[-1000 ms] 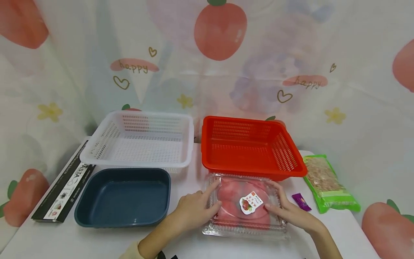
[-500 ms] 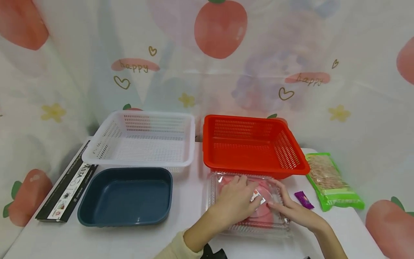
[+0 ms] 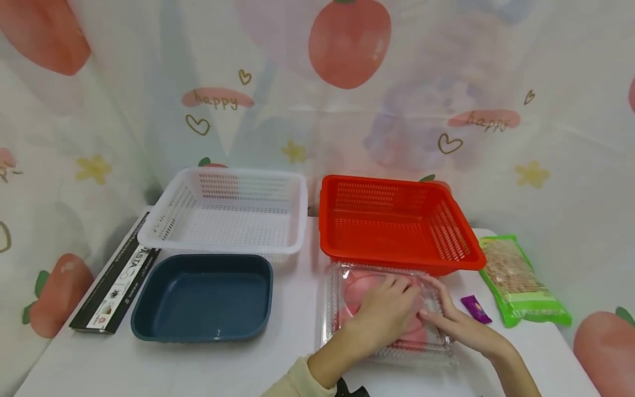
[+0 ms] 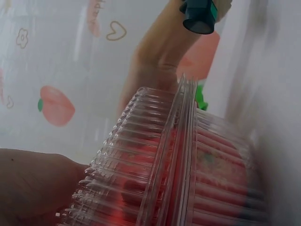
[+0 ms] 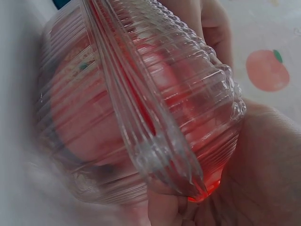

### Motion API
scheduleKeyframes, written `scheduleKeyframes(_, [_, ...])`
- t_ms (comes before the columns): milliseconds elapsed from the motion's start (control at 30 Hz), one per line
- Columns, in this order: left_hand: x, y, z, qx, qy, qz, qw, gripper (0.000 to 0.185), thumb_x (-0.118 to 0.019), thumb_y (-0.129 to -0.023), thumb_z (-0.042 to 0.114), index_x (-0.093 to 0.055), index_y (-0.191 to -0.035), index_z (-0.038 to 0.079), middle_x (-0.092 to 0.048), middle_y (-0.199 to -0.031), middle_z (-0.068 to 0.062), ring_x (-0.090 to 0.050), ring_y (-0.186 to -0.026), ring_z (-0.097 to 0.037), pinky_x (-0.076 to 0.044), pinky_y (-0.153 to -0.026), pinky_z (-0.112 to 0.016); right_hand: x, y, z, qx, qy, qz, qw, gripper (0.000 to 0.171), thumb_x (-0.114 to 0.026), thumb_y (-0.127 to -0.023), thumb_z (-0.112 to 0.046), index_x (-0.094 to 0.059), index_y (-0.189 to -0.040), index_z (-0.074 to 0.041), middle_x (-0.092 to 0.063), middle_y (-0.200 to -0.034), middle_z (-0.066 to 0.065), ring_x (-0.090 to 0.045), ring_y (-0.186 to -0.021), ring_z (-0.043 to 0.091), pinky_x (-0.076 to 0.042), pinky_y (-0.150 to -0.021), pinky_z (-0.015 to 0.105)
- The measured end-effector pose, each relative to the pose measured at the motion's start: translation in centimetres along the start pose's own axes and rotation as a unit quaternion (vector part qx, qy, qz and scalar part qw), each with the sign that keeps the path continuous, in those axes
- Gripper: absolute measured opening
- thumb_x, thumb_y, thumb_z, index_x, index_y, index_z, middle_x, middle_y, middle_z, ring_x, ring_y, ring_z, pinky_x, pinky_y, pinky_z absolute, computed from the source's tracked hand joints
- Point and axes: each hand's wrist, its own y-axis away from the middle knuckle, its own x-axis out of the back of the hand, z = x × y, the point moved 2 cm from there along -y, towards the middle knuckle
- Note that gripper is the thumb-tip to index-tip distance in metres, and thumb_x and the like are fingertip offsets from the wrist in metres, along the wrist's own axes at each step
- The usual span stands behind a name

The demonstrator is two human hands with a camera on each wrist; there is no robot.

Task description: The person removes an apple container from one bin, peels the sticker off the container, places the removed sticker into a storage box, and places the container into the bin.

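A clear plastic clamshell box [image 3: 329,320] with pink-red contents lies on the white table in front of the red basket. My left hand [image 3: 384,317] is over the middle of its lid, fingers bent down onto the top and covering the spot where the label was seen. Whether those fingers pinch anything is hidden. My right hand [image 3: 458,325] holds the box's right side, thumb on the lid and fingers along the far right corner. In the right wrist view, fingers [image 5: 164,209] curl at the rim. The box's ribbed wall [image 4: 127,150] fills the left wrist view.
Behind the box stands a red basket [image 3: 402,251], with a white basket [image 3: 225,242] to its left. A dark blue basin [image 3: 203,331] is at left, beside a long black box [image 3: 116,286]. A purple packet [image 3: 476,309] and a green-edged bag [image 3: 513,281] lie at right.
My left hand has left the box's left edge and moved right onto the middle of the lid, covering the label. My right hand stays at the right side. The head view has shifted slightly.
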Motion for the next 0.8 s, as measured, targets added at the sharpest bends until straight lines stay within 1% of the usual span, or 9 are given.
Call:
scheduleKeyframes(133, [0.18,0.04,0.03,-0.005,0.007,0.007,0.9999,0.018,-0.064,-0.092,0.03,-0.066,-0.11,0.025,-0.066,-0.11,0.008,-0.056,-0.104,-0.009,-0.046,-0.095,-0.018,0.13,0.01,-0.07,-0.003,0.005,-0.001,1.0,0.075,-0.046,-0.1,-0.031,0.007,-0.153,-0.023,0.013,-0.159,0.016,0.013,-0.143,0.05,-0.011,-0.097,0.083])
scheduleKeyframes(300, [0.06,0.08,0.06,-0.003,0.002,0.008,1.0,0.02,-0.063,-0.092,0.028,-0.066,-0.112,0.025,-0.065,-0.11,0.006,-0.056,-0.102,-0.01,-0.047,-0.093,-0.019,-0.05,-0.06,-0.15,0.005,0.002,-0.002,1.0,0.074,-0.045,-0.1,-0.03,0.008,-0.153,-0.021,0.012,-0.159,0.016,0.012,-0.143,0.05,-0.012,-0.097,0.082])
scheduleKeyframes(400, [0.01,0.02,0.17,0.002,0.001,0.002,1.0,0.02,-0.062,-0.093,0.028,-0.066,-0.113,0.024,-0.065,-0.11,0.004,-0.055,-0.102,-0.01,-0.047,-0.092,-0.019,-0.03,-0.03,-0.18,0.0,0.005,-0.003,1.0,0.075,-0.044,-0.1,-0.031,0.008,-0.153,-0.021,0.012,-0.159,0.016,0.012,-0.143,0.051,-0.013,-0.097,0.083])
scheduleKeyframes(467, [0.03,0.02,0.13,0.012,0.008,-0.007,0.9999,0.021,-0.065,-0.091,0.029,-0.065,-0.112,0.025,-0.063,-0.109,0.004,-0.054,-0.1,-0.01,-0.048,-0.089,-0.018,0.01,-0.07,-0.2,-0.006,0.008,-0.003,1.0,0.076,-0.044,-0.1,-0.033,0.009,-0.153,-0.021,0.013,-0.159,0.017,0.012,-0.143,0.051,-0.013,-0.097,0.083])
scheduleKeyframes(567, [0.1,0.08,0.0,0.031,0.018,-0.026,0.999,0.028,-0.071,-0.087,0.031,-0.064,-0.113,0.027,-0.06,-0.109,0.003,-0.051,-0.097,-0.01,-0.048,-0.085,-0.017,0.02,-0.1,-0.22,-0.013,0.009,-0.003,1.0,0.077,-0.044,-0.1,-0.034,0.01,-0.153,-0.021,0.014,-0.159,0.017,0.013,-0.143,0.052,-0.013,-0.096,0.083])
scheduleKeyframes(667, [0.15,0.16,-0.14,0.041,0.017,-0.039,0.9983,0.035,-0.075,-0.083,0.033,-0.062,-0.116,0.028,-0.059,-0.107,0.004,-0.05,-0.096,-0.009,-0.048,-0.083,-0.016,-0.06,-0.1,-0.18,-0.011,0.008,-0.004,1.0,0.077,-0.045,-0.099,-0.034,0.009,-0.152,-0.02,0.013,-0.159,0.017,0.013,-0.143,0.052,-0.014,-0.096,0.083])
scheduleKeyframes(800, [0.06,0.17,-0.21,0.04,0.01,-0.038,0.9985,0.035,-0.075,-0.083,0.031,-0.062,-0.115,0.027,-0.059,-0.107,0.004,-0.05,-0.096,-0.009,-0.047,-0.083,-0.017,-0.12,-0.14,-0.1,-0.009,0.009,-0.002,1.0,0.077,-0.045,-0.099,-0.034,0.008,-0.152,-0.02,0.013,-0.159,0.017,0.014,-0.143,0.052,-0.016,-0.096,0.083])
